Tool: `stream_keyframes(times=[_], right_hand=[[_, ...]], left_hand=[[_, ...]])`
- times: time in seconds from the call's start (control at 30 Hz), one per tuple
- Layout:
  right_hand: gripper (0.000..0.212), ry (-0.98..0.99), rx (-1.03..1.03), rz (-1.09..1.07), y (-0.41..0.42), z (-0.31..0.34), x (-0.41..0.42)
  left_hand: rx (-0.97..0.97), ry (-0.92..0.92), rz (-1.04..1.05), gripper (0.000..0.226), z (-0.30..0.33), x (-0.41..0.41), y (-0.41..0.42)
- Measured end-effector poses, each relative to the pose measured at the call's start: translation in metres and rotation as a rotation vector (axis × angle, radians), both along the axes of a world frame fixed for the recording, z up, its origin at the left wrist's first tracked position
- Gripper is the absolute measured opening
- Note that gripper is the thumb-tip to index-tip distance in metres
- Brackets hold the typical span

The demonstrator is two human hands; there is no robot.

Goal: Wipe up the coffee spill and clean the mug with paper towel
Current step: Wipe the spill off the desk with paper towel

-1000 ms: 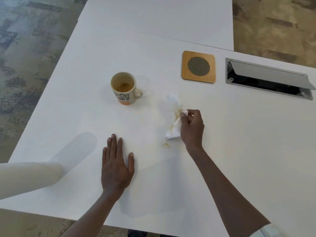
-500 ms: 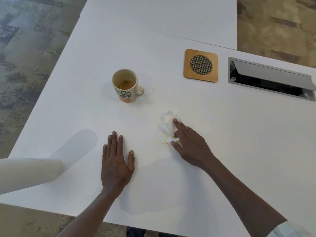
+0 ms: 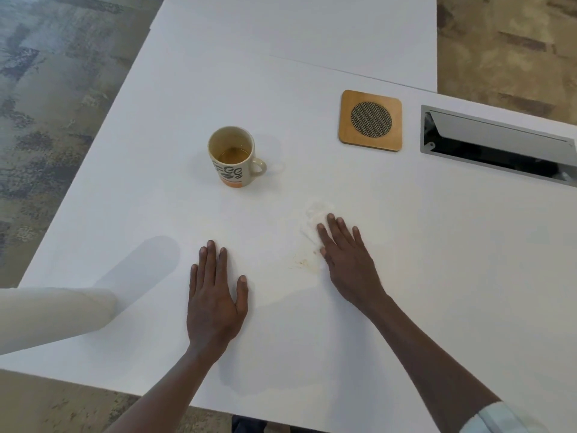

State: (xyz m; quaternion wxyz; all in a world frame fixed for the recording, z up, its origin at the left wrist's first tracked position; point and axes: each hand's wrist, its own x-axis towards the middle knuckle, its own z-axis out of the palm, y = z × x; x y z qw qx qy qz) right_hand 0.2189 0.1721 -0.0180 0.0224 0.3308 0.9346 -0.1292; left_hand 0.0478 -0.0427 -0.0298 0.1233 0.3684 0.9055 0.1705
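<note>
Bare table [image 3: 406,276] lies between mug [image 3: 232,157] and coaster [image 3: 370,120].

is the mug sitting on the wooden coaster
No, the mug stands on the bare table, well to the left of the coaster, which has nothing on it.

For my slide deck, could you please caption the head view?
Right hand presses paper towel beside coffee specks; left hand flat on table; mug upright.
</note>
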Motion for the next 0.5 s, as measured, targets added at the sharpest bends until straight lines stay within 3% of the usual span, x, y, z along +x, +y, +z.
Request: stream_keyframes(times=[0.13,0.3,0.37,0.5], right_hand=[[0.051,0.039,-0.088,0.074,-0.038,-0.004,-0.040],[0.060,0.024,0.000,0.255,-0.067,-0.004,0.003],[0.064,-0.001,0.049,0.165,-0.043,-0.002,0.027],[0.049,-0.018,0.025,-0.166,0.019,-0.001,0.012]], left_hand=[[-0.006,0.001,-0.001,0.070,0.000,0.000,-0.001],[-0.001,-0.005,0.000,0.068,0.001,0.000,-0.001],[0.004,-0.006,0.000,0.067,0.001,0.000,0.000],[0.008,-0.003,-0.006,0.065,0.000,0.000,0.000]])
